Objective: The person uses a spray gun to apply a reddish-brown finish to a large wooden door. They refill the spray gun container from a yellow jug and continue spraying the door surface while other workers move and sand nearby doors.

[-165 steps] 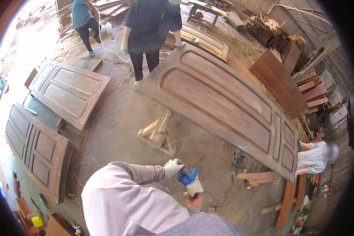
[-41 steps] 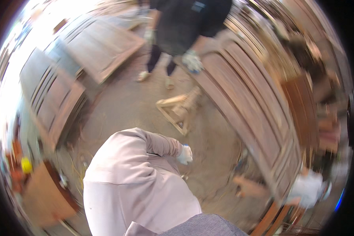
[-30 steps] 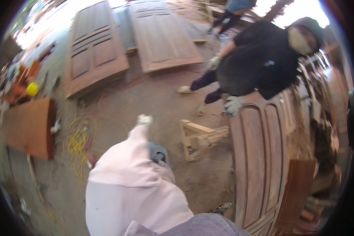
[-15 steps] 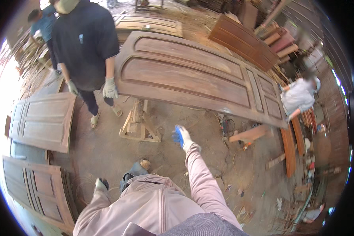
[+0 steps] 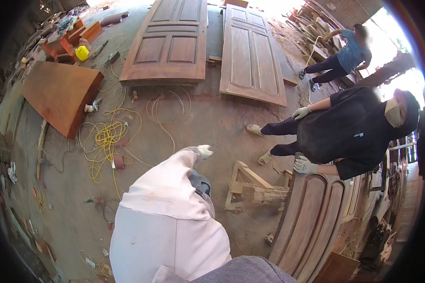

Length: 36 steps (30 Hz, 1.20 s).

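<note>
My left hand point(image 5: 204, 151), in a whitish glove, is held out over the dirt floor beside my body. Its fingers look loosely stretched, and I see nothing in them. My right hand is out of the picture. Nearest to the left hand stands a low wooden trestle point(image 5: 257, 191). Beyond that, a brown panelled door point(image 5: 303, 226) reaches in from the lower right. A co-worker in a dark shirt point(image 5: 349, 132) rests one gloved hand point(image 5: 305, 165) on the door's end; the other glove point(image 5: 301, 112) hangs free.
Two panelled doors, a reddish one point(image 5: 184, 70) and a paler one point(image 5: 252, 85), lie raised off the floor ahead. Yellow cord point(image 5: 109, 139) is tangled at left, near a thick orange-brown board point(image 5: 61, 96). Another person in blue point(image 5: 349, 52) stands at the far right.
My view has swung left, so the trestle, held door and dark-shirted co-worker now appear at the right. My blue-palmed right hand and the person at the door's other end have left the picture.
</note>
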Tool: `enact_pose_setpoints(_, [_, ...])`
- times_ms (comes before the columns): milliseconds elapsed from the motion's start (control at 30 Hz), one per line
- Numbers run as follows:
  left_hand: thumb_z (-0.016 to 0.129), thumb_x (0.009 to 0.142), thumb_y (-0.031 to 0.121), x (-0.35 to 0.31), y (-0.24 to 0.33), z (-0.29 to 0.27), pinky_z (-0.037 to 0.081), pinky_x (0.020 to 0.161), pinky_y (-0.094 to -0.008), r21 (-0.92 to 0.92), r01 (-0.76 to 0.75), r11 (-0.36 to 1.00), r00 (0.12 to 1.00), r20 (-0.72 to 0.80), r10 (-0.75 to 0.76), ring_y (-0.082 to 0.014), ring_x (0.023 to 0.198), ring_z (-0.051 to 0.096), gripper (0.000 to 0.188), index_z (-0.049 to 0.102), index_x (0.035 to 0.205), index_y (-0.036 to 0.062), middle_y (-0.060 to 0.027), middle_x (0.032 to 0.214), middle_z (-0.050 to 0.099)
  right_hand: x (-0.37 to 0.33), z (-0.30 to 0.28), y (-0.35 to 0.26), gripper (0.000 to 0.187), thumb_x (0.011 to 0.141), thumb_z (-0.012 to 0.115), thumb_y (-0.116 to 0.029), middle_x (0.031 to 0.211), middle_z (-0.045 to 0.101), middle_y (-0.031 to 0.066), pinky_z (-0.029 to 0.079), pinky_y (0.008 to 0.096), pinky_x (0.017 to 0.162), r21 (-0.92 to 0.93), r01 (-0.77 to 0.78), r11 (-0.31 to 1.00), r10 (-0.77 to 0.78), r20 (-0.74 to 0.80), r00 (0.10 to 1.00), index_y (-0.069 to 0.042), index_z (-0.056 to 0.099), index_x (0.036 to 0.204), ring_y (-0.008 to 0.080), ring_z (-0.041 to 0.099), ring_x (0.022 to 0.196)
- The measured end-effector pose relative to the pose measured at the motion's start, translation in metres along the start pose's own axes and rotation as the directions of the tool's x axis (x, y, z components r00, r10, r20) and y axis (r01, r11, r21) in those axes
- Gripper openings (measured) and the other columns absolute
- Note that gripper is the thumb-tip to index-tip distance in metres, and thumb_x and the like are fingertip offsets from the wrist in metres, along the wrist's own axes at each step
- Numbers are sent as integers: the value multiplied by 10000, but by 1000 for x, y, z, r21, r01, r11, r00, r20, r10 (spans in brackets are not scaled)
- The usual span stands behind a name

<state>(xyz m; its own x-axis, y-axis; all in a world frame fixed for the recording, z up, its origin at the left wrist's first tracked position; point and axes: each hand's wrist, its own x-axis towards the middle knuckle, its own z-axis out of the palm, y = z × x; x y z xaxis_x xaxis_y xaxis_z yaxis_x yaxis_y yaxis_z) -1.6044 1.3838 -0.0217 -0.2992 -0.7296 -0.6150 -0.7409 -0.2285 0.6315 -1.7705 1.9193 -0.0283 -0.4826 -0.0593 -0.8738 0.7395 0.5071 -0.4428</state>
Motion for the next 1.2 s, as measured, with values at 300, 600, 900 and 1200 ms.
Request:
enact_pose_setpoints(300, [462, 949, 250, -41, -150, -29, 464, 1057, -449, 575, 208, 791, 923, 152, -353, -306, 1310, 548, 418, 653, 1298, 124, -150, 1408, 571, -8, -24, -48, 590, 957, 568, -507, 1282, 583, 170, 446, 464, 989, 200, 7, 980, -13, 27, 1000, -108, 492, 1385, 312, 558, 1153])
enact_pose_setpoints(600, [587, 928, 317, 11, -76, 3, 531, 578, -323, -395, 161, 904, 975, -79, -208, -152, 687, 675, 251, 692, 982, 95, -50, 820, 714, 10, 52, -173, 508, 966, 579, -462, 1167, 616, 143, 488, 467, 861, 74, 253, 965, -258, 60, 964, -134, 514, 1349, 301, 594, 1029])
enact_pose_setpoints(900, [575, 885, 311, -11, -36, 3, 581, 738, -382, -2, 120, 993, 990, -77, -120, -250, 812, 724, 323, 712, 1074, 88, -123, 926, 747, 88, 12, -76, 285, 979, 587, -331, 955, 640, 73, 495, 381, 659, -324, 356, 877, -291, 233, 928, -65, 629, 1074, 239, 595, 755])
enact_pose_setpoints(1200, [520, 920, 216, -44, -82, -58, 537, 961, -420, 235, 297, 925, 955, -96, -282, -310, 1184, 642, 386, 684, 1249, 99, -176, 1268, 661, 34, 96, -205, 340, 978, 548, -384, 1003, 645, 75, 503, 413, 706, -220, 369, 903, -277, 359, 891, -76, 630, 1098, 249, 600, 825])
